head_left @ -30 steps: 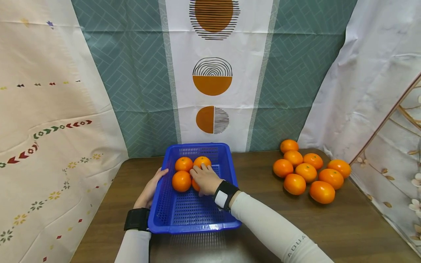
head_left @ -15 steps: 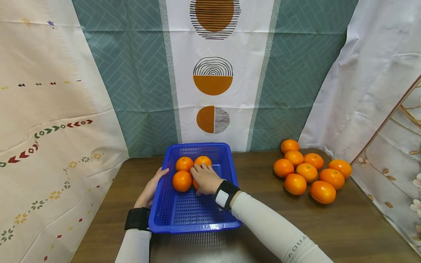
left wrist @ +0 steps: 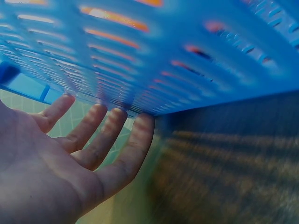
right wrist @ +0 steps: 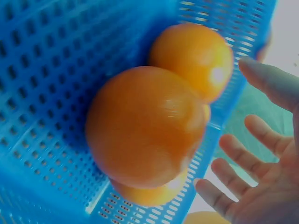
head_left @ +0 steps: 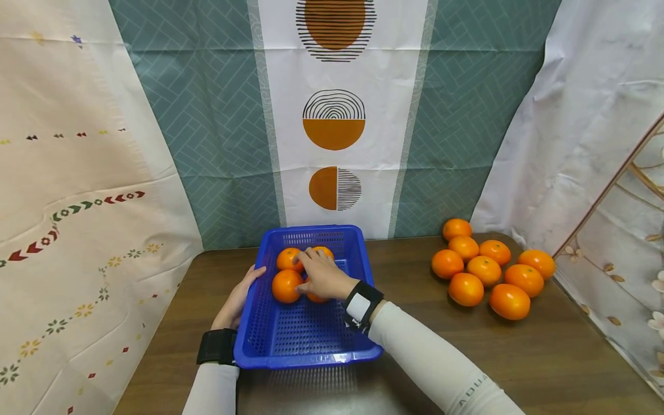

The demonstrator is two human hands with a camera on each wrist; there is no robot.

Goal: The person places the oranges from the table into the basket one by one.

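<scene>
A blue plastic basket point(head_left: 303, 362) stands on the table with several oranges point(head_left: 286, 286) grouped in its far left part. My left hand point(head_left: 240, 297) holds the basket's left side, thumb over the rim, while its fingers point(left wrist: 133, 144) touch the slotted outer wall in the left wrist view. Above the oranges hovers my right hand point(head_left: 327, 278), fingers spread and loosely bent, holding nothing. It partly hides a back orange point(head_left: 327, 252) and the front right orange point(head_left: 315, 297). The right wrist view shows a gap between that hand and the nearest orange point(right wrist: 145, 126).
A group of several more oranges point(head_left: 483, 271) lies on the right of the brown wooden table point(head_left: 415, 323). Patterned cloths point(head_left: 223, 144) hang behind and on both sides of the table.
My right hand has let go of the front right orange, risen a little and spread its fingers. The left hand, basket and oranges stay in place.
</scene>
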